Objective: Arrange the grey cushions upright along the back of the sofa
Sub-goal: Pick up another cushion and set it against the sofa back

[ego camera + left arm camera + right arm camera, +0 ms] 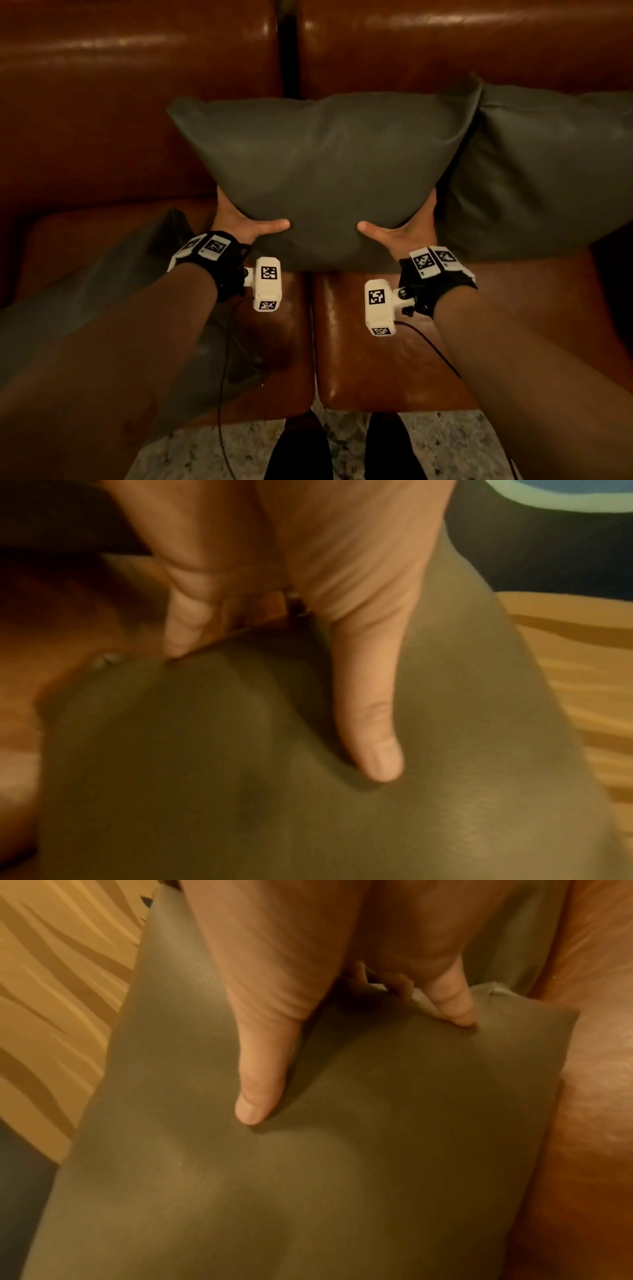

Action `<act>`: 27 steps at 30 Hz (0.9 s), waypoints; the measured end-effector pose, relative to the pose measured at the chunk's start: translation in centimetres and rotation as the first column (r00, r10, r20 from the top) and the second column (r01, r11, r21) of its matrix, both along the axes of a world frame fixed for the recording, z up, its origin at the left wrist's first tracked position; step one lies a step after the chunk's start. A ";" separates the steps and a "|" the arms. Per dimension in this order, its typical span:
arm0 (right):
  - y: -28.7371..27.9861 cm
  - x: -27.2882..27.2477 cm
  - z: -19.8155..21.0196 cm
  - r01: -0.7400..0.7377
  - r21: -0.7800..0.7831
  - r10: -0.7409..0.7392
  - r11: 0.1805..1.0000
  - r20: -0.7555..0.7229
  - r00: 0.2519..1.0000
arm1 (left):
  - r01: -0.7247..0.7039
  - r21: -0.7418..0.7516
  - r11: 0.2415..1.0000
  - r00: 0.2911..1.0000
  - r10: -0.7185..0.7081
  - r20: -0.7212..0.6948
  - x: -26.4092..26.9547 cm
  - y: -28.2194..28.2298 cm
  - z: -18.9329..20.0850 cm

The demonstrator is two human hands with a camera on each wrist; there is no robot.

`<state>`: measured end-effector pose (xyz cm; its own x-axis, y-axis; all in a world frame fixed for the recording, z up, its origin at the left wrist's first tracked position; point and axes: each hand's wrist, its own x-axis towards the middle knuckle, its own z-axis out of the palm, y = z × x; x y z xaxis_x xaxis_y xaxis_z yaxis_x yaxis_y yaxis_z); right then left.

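Observation:
I hold a grey leather cushion (318, 164) upright by its lower corners, in front of the gap in the brown sofa's back (137, 68). My left hand (239, 219) grips the lower left corner and my right hand (404, 222) the lower right one. Each thumb presses the cushion's front and the fingers go behind it. The left wrist view shows the thumb (373, 723) on the cushion (240, 777). The right wrist view shows the same with the other thumb (263, 1069) and cushion (342, 1177). A second grey cushion (541, 171) leans upright against the back at the right.
A third grey cushion (113, 274) lies on the left seat under my left forearm. Bare brown seat (376, 359) shows below the held cushion. A speckled floor (445, 445) and my dark shoes (298, 448) are at the sofa's front edge.

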<state>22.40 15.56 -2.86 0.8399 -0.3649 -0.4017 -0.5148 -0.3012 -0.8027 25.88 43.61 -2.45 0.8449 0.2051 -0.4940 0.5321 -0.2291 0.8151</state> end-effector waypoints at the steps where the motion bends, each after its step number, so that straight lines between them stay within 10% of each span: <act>1: 0.0 -0.2 -0.1 -0.003 0.015 0.003 1.000 0.025 1.000 | -0.009 -0.025 1.000 1.000 0.009 0.013 0.1 -0.1 -0.2; 9: 1.6 -0.2 -0.9 -0.003 0.092 -0.005 0.996 0.087 0.996 | -0.039 0.047 0.998 0.974 0.027 0.225 -0.8 0.2 0.3; 27: 0.9 0.8 -0.1 0.005 0.015 -0.003 1.000 -0.130 0.992 | 0.119 0.158 0.980 0.993 -0.119 -0.009 -0.1 0.1 0.0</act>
